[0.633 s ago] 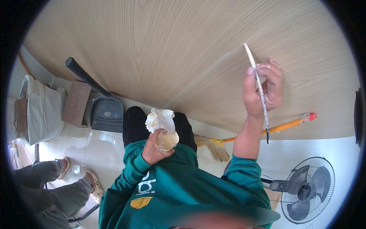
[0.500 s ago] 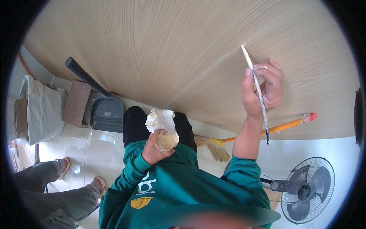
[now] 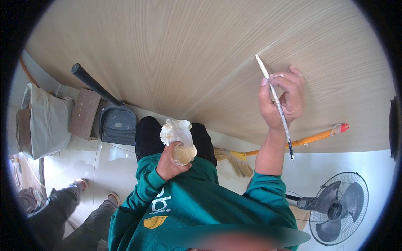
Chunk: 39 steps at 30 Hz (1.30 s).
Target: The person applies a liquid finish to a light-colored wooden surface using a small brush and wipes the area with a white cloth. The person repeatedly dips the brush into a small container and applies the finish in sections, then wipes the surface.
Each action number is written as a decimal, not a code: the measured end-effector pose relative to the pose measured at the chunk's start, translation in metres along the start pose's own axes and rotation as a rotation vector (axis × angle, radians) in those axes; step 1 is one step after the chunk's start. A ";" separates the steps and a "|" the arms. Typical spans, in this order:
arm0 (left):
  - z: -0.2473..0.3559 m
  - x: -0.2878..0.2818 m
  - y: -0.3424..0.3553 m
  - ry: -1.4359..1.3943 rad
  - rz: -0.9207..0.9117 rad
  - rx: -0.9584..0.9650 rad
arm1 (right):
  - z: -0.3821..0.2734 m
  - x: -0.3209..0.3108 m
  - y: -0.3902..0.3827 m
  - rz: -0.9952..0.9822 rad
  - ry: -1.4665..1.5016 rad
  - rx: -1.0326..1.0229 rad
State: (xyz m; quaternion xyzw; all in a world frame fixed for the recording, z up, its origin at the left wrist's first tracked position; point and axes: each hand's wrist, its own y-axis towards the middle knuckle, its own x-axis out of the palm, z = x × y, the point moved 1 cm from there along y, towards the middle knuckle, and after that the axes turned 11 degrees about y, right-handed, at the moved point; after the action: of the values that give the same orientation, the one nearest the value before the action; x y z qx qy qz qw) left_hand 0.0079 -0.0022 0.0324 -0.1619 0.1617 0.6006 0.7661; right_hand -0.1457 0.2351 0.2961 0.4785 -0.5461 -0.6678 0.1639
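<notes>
The left hand [image 3: 171, 164]'s grip is curled around a clear cup [image 3: 184, 155] with pale contents, a crumpled white wad [image 3: 176, 130] against it. The right hand [image 3: 284, 97]'s grip pinches a slim stick [image 3: 278, 103], its pale tip at the seam of a wood-grain panel [image 3: 167, 50]; contact is unclear. Farther off are an orange-handled broom [image 3: 310, 138] and a dark dustpan [image 3: 118, 125].
</notes>
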 end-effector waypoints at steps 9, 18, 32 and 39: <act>-0.009 0.005 0.000 -0.030 -0.002 0.005 | -0.002 0.003 -0.006 -0.053 -0.015 -0.007; -0.008 0.007 0.001 -0.038 -0.006 0.006 | 0.001 0.003 0.003 0.098 0.033 -0.019; -0.007 0.004 0.002 -0.090 0.007 0.003 | 0.006 0.006 0.013 0.217 0.055 -0.057; -0.006 0.003 0.003 -0.083 -0.001 0.016 | -0.005 0.007 0.008 0.052 -0.070 -0.074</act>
State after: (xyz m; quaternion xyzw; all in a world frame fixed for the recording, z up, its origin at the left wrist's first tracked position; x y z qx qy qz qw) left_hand 0.0058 -0.0013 0.0253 -0.1307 0.1347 0.6051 0.7737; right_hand -0.1475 0.2241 0.3002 0.4341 -0.5385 -0.6995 0.1796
